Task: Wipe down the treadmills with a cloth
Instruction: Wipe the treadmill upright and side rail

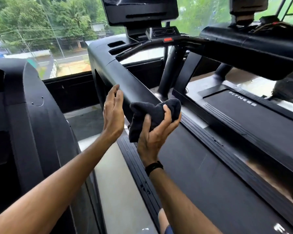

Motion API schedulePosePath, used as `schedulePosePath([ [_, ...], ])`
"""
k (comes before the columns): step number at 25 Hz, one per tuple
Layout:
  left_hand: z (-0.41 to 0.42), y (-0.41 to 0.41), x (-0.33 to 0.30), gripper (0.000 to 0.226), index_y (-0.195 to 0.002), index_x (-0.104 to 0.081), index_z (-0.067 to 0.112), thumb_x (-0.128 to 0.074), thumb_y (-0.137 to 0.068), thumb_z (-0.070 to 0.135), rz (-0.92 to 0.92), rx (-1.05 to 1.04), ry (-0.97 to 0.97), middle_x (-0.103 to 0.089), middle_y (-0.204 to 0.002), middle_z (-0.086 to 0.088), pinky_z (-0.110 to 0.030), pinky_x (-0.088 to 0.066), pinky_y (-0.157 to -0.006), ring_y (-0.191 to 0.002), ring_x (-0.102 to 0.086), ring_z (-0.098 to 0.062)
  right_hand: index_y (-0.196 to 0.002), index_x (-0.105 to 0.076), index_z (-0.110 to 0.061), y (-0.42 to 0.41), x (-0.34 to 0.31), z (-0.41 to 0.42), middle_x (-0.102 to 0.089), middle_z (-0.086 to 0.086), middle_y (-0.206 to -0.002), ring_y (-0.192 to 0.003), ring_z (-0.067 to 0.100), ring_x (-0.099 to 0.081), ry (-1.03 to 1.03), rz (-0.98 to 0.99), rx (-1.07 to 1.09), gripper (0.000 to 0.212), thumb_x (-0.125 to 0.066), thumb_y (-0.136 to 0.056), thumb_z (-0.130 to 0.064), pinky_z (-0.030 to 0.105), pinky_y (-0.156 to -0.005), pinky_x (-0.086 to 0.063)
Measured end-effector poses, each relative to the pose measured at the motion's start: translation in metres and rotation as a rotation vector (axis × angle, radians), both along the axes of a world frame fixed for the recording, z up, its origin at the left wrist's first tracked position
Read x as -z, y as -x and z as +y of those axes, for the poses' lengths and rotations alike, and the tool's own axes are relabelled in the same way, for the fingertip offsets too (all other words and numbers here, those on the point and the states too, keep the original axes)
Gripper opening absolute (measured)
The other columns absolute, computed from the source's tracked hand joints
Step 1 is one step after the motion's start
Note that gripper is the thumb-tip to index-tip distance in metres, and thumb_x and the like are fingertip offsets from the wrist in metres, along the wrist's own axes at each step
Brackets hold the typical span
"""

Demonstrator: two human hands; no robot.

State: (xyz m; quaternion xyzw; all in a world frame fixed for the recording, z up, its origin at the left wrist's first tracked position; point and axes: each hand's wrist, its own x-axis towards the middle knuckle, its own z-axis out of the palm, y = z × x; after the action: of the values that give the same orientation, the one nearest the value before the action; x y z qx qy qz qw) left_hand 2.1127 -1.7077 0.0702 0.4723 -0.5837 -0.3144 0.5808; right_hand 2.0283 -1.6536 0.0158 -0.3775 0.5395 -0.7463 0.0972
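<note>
Gripping black cloth in right hand, left hand spread beside handrail, console ahead

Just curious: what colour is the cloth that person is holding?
Black, or a very dark grey. The cloth shows in the head view, bunched in the right hand.

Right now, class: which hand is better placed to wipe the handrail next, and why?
The right hand. It already grips the cloth just beside the handrail. The left hand is open, holds nothing, and only hovers by the rail.
</note>
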Motion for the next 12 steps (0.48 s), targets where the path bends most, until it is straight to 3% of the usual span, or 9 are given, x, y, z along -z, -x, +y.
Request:
schedulePosePath([
  [4, -0.019, 0.018, -0.002, 0.073, -0.150, -0.041, 0.025, -0.035, -0.089, 0.065, -0.118, 0.101, 0.027, -0.040, -0.155, 0.007, -0.031, -0.024, -0.120, -0.140, -0.034, 0.000, -0.137, -0.037, -0.042, 0.002, 0.008, -0.002, -0.030, 0.003, -0.156, -0.137, 0.000, -0.037, -0.003, -0.374, -0.104, 0.048, -0.038, -0.090, -0.056, 0.017, -0.111, -0.033],
  [7, -0.039, 0.039, -0.013, 0.072, -0.151, -0.038, 0.025, -0.033, -0.091, 0.064, -0.246, 0.100, 0.102, -0.036, -0.158, 0.006, -0.037, -0.021, -0.122, -0.144, -0.031, -0.005, -0.124, -0.056, -0.014, 0.023, 0.022, -0.025, -0.062, 0.025, -0.117, -0.106, 0.034, -0.062, -0.153, -0.664, -0.369, 0.059, -0.040, -0.097, -0.064, 0.031, -0.088, -0.054],
  [10, -0.060, 0.067, -0.022, 0.072, -0.156, -0.027, 0.023, -0.032, -0.095, 0.061, -0.420, 0.103, 0.150, -0.024, -0.164, 0.001, -0.048, -0.012, -0.124, -0.151, -0.019, -0.011, -0.112, -0.058, -0.021, 0.054, 0.038, -0.046, -0.060, -0.002, -0.087, -0.077, 0.007, -0.059, -0.401, -0.741, -0.628, 0.022, -0.036, -0.109, -0.022, 0.028, -0.080, -0.048],
  [12, -0.065, 0.078, -0.019, 0.073, -0.159, -0.013, 0.024, -0.025, -0.097, 0.059, -0.641, 0.128, 0.184, -0.010, -0.168, 0.002, -0.047, 0.000, -0.125, -0.153, -0.006, -0.009, -0.094, -0.052, -0.029, 0.072, 0.045, -0.066, -0.054, -0.012, -0.086, -0.074, -0.003, -0.052, -0.462, -0.763, -0.783, 0.031, -0.035, -0.107, -0.008, 0.020, -0.074, -0.047],
])
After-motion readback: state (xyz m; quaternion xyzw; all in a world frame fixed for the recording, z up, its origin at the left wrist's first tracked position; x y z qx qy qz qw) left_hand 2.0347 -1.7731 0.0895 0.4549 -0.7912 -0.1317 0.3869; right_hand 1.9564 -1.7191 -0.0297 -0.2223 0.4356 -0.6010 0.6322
